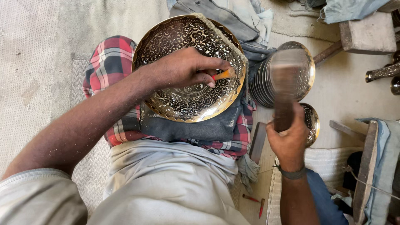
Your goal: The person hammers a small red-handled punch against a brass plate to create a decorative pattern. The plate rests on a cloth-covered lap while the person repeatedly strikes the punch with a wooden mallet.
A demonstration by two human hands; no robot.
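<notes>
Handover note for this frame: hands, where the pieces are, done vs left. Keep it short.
Left hand: grip shut on an orange-handled chisel, tip set on the engraved brass plate.
Right hand: grip shut on a wooden mallet, raised and motion-blurred.
Plate rests tilted on a dark pad over a checked cloth on the lap.
Stack of similar plates stands at the right, a smaller one beside it.
Done: pattern covers the whole visible plate face.
Left: cannot tell which details remain unfinished.
</notes>
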